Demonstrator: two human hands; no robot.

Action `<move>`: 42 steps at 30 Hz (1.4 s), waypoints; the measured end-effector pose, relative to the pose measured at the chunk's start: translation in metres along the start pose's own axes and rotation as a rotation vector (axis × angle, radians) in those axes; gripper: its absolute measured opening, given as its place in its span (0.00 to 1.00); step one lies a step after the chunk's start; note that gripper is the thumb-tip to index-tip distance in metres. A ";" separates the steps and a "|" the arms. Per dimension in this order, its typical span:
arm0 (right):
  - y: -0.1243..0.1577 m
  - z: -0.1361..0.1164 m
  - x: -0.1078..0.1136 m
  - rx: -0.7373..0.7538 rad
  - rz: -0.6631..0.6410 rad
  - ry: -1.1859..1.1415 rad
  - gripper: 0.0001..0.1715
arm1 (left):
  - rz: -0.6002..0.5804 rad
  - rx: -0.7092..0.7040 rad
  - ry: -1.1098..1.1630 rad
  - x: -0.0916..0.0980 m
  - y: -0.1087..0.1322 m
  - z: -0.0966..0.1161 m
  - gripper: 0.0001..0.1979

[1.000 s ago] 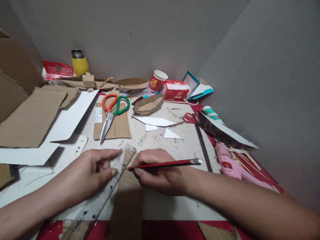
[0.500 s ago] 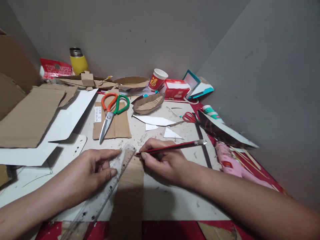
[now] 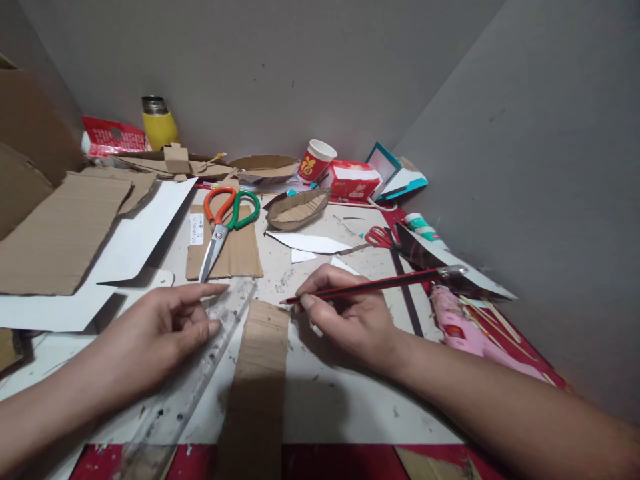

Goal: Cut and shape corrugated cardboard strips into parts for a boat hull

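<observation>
A strip of brown cardboard (image 3: pixel 260 373) lies lengthwise in front of me on a white board (image 3: pixel 320 400). My left hand (image 3: pixel 175 327) grips a clear plastic ruler (image 3: pixel 200 367) by its left edge, between thumb and fingers. The ruler is slanted, left of the strip and slightly blurred. In my right hand (image 3: pixel 345 313) is a dark red-and-black pencil (image 3: pixel 370 284), pinched near its point. The pencil tip is just above the strip's far right corner; whether it touches cannot be told.
Large scissors (image 3: pixel 219 230) lie on a cardboard piece beyond my hands. Behind are a cardboard boat shape (image 3: pixel 299 208), white paper cutouts (image 3: pixel 310 241) and a red cup (image 3: pixel 317 162). Cardboard sheets (image 3: pixel 65 230) crowd the left; a pink glue gun (image 3: pixel 465 333) lies right.
My left hand has drawn the ruler left, off the cardboard strip. My right hand has shifted slightly right and the pencil's back end has swung right and up.
</observation>
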State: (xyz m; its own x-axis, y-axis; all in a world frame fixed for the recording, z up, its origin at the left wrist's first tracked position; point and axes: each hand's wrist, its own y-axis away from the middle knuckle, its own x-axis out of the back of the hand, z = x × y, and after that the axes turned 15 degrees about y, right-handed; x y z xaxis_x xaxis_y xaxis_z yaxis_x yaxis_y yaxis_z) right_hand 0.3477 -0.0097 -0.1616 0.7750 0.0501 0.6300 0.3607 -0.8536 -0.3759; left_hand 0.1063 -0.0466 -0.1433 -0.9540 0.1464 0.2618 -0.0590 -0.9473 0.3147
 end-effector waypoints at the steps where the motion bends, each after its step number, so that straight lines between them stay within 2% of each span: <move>1: 0.000 0.001 -0.001 -0.009 0.003 -0.014 0.06 | -0.007 0.007 -0.027 0.003 -0.001 0.000 0.29; 4: 0.002 0.007 -0.007 -0.060 0.000 -0.050 0.05 | -0.002 -0.015 -0.141 0.011 -0.005 -0.001 0.29; 7: 0.003 0.013 -0.012 -0.087 -0.037 -0.031 0.10 | 0.038 -0.112 -0.290 0.015 -0.006 -0.004 0.26; 11: 0.001 0.017 -0.014 -0.005 -0.088 0.136 0.11 | 0.252 -0.495 -0.617 0.008 0.004 -0.009 0.22; 13: 0.000 0.015 -0.013 0.029 -0.120 0.221 0.10 | 0.251 -0.627 -0.702 0.000 0.010 -0.012 0.18; 15: 0.000 0.012 -0.012 0.054 -0.149 0.265 0.10 | 0.119 -0.571 -0.672 -0.009 0.014 -0.014 0.15; 17: 0.000 0.009 -0.011 0.069 -0.182 0.259 0.11 | -0.020 -0.416 -0.636 -0.017 0.016 -0.014 0.15; 19: 0.002 0.006 -0.011 0.068 -0.209 0.232 0.12 | -0.084 -0.285 -0.662 -0.023 0.016 -0.011 0.18; 21: 0.002 0.003 -0.010 0.048 -0.240 0.205 0.14 | -0.102 -0.231 -0.694 -0.025 0.018 -0.008 0.19; 25: -0.001 -0.002 -0.009 -0.013 -0.326 0.125 0.13 | -0.134 -0.213 -0.662 -0.026 0.023 -0.003 0.19; 30: -0.012 -0.008 -0.002 -0.081 -0.491 0.019 0.11 | -0.090 -0.239 -0.614 -0.027 0.030 -0.005 0.22; 34: -0.020 -0.017 0.014 -0.166 -0.721 -0.188 0.11 | -0.088 -0.279 -0.400 -0.023 0.037 0.001 0.27; 36: -0.021 -0.022 0.029 -0.191 -0.735 -0.248 0.11 | -0.077 -0.291 -0.164 -0.013 0.038 0.008 0.27; 38: -0.019 -0.026 0.045 -0.188 -0.618 -0.268 0.10 | -0.014 -0.305 0.121 0.004 0.034 0.014 0.24; 40: -0.014 -0.030 0.059 -0.175 -0.411 -0.316 0.09 | 0.055 -0.278 0.408 0.023 0.025 0.016 0.22; 42: -0.008 -0.036 0.067 -0.172 -0.182 -0.405 0.09 | 0.098 -0.193 0.689 0.038 0.014 0.015 0.18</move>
State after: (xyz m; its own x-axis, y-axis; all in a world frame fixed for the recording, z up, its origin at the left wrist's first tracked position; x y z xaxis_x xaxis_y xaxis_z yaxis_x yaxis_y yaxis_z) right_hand 0.3784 -0.0185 -0.0921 0.8595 0.3755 0.3469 0.4446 -0.8840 -0.1446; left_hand 0.0733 -0.0498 -0.1157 -0.9226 -0.0944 -0.3739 0.0464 -0.9897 0.1354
